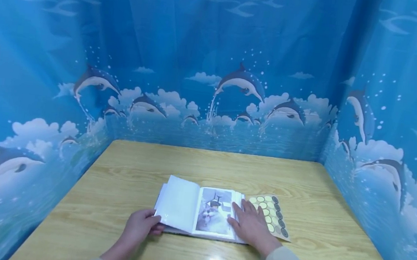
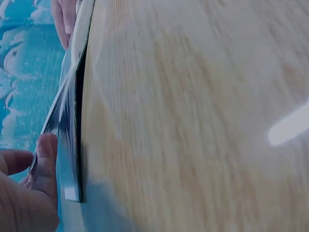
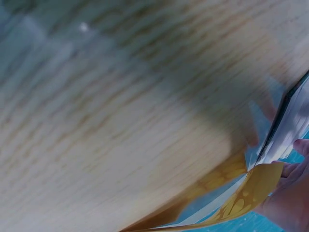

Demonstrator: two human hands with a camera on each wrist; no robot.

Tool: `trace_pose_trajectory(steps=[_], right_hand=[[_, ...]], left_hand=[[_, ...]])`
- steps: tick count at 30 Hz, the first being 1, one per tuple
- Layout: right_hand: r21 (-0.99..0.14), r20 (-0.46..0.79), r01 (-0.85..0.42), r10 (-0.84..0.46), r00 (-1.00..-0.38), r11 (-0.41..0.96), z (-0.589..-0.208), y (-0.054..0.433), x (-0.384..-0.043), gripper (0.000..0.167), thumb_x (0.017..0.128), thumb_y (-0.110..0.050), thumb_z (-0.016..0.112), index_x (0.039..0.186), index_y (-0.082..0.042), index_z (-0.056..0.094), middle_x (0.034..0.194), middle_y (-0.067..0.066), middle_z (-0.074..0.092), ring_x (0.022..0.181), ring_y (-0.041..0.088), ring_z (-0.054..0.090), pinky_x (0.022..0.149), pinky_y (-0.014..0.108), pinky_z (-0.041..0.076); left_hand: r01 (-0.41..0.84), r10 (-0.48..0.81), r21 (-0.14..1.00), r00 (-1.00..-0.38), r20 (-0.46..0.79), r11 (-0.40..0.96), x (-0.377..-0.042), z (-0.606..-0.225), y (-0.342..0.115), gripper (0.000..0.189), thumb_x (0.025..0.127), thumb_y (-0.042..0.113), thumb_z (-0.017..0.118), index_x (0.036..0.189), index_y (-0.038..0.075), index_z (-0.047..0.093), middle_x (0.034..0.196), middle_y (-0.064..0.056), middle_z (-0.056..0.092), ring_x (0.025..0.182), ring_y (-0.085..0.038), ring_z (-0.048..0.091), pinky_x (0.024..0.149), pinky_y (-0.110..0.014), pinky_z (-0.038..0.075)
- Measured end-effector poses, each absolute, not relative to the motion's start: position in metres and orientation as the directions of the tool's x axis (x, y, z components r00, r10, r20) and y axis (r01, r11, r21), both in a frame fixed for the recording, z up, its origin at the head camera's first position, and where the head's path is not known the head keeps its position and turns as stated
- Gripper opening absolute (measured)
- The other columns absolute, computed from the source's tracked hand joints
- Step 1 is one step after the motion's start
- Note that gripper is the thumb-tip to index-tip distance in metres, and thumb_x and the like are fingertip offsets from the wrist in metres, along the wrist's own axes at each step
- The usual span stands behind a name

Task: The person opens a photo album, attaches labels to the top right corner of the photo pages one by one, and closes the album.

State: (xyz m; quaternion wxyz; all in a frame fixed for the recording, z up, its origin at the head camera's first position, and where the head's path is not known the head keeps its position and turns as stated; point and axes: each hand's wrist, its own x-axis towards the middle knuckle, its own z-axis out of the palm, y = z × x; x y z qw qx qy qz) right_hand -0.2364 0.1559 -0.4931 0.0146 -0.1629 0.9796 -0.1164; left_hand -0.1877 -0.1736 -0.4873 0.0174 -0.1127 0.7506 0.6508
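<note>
A photo album (image 1: 210, 234) lies open on the table, with a blank white page (image 1: 177, 205) on the left and a greyish picture page (image 1: 216, 213) on the right. My left hand (image 1: 142, 224) pinches the lower left corner of the white page, thumb on top. In the left wrist view that page (image 2: 54, 108) stands lifted off the cover below it. Fingers spread, my right hand (image 1: 251, 224) rests on the album's right edge. Partly beneath it lies a yellowish sheet of round stickers (image 1: 270, 215), whose edge curves upward beside the hand in the right wrist view.
The wood-grain table (image 1: 133, 160) reflects a bright light near its front. Blue curtains (image 1: 203, 32) printed with dolphins and clouds hang along the back and both sides.
</note>
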Motion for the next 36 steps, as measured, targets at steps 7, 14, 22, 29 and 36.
trace_pose_trajectory(steps=[7, 14, 22, 29, 36], right_hand=[[-0.233, 0.020, -0.322, -0.327, -0.945, 0.918, -0.493, 0.156, -0.237, 0.060, 0.102, -0.046, 0.048, 0.149, -0.009, 0.044, 0.153, 0.026, 0.034, 0.141, 0.045, 0.029, 0.113, 0.068, 0.016], [-0.221, 0.019, -0.323, -0.327, -0.945, 0.920, -0.493, 0.156, -0.237, 0.061, 0.102, -0.047, 0.047, 0.149, -0.009, 0.044, 0.154, 0.025, 0.033, 0.142, 0.045, 0.029, 0.114, 0.067, 0.016], [-0.225, 0.043, -0.334, -0.334, -0.942, 0.915, -0.490, 0.154, -0.236, 0.057, 0.102, -0.044, 0.049, 0.147, -0.008, 0.047, 0.154, 0.024, 0.033, 0.142, 0.043, 0.029, 0.114, 0.066, 0.017], [-0.191, 0.099, -0.365, -0.352, -0.931, 0.911, -0.480, 0.154, -0.233, 0.052, 0.103, -0.036, 0.050, 0.145, -0.006, 0.048, 0.152, 0.024, 0.037, 0.141, 0.041, 0.032, 0.114, 0.063, 0.022], [-0.219, 0.114, -0.308, -0.289, -0.951, 0.926, -0.467, 0.175, -0.235, 0.052, 0.103, -0.031, 0.051, 0.146, -0.004, 0.046, 0.152, 0.025, 0.037, 0.141, 0.042, 0.031, 0.114, 0.063, 0.021]], left_hand=[[-0.247, -0.133, 0.963, -0.963, -0.232, 0.111, -0.185, -0.490, -0.183, 0.042, 0.094, -0.006, 0.054, 0.128, -0.027, 0.041, 0.080, -0.017, 0.069, 0.066, -0.024, 0.070, 0.064, -0.035, 0.061], [-0.316, -0.179, 0.932, -0.942, -0.285, 0.178, -0.187, -0.490, -0.187, 0.037, 0.093, -0.005, 0.057, 0.126, -0.022, 0.049, 0.081, -0.016, 0.069, 0.066, -0.019, 0.068, 0.063, -0.034, 0.061], [-0.303, -0.253, 0.910, -0.939, -0.233, 0.285, -0.186, -0.489, -0.188, 0.028, 0.090, -0.004, 0.059, 0.116, -0.015, 0.061, 0.079, -0.013, 0.065, 0.062, -0.017, 0.060, 0.054, -0.031, 0.055], [-0.255, -0.279, 0.865, -0.950, -0.141, 0.432, -0.193, -0.478, -0.178, 0.026, 0.090, 0.003, 0.063, 0.114, -0.005, 0.067, 0.103, -0.017, 0.067, 0.088, -0.027, 0.062, 0.074, -0.039, 0.055], [-0.207, -0.282, 0.817, -0.958, -0.057, 0.538, -0.202, -0.467, -0.160, 0.025, 0.089, 0.005, 0.065, 0.114, -0.002, 0.069, 0.112, -0.021, 0.062, 0.103, -0.035, 0.057, 0.084, -0.049, 0.048]])
